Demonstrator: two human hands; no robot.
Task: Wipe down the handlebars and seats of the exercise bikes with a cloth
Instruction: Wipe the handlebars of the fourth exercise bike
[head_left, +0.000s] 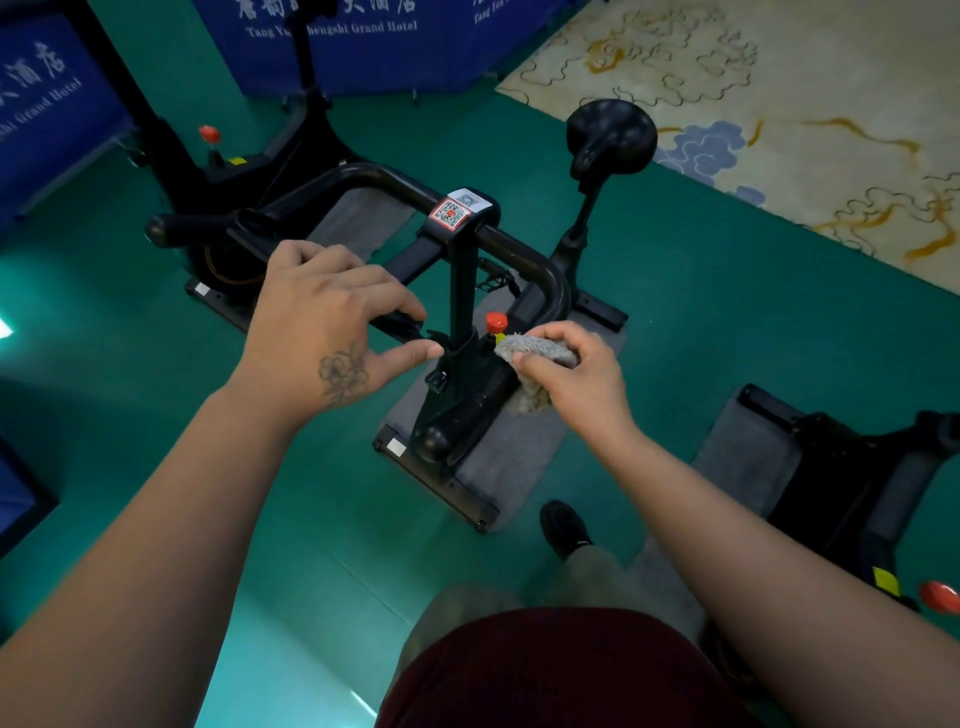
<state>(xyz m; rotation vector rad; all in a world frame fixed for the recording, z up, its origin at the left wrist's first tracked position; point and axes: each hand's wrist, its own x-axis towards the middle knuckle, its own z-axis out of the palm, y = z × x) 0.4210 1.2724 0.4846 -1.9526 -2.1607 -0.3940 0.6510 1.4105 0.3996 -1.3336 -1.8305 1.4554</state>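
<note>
The left hand hovers at nine o'clock of the black upright bike post, fingers loosely curved, holding nothing. At three o'clock of that post, the right hand grips the crumpled grey fuzzy cloth, pressed on the near end of the black tubular handlebar. Three black exercise bikes show, and one round black seat at one o'clock. The cloth is bunched and shaggy.

- The handlebar crosses the middle, its post beneath it.
- The seat stands behind and to the right.
- A second bike stands behind on the left, a third, seemingly, on the right.
- The rug lies far right.
</note>
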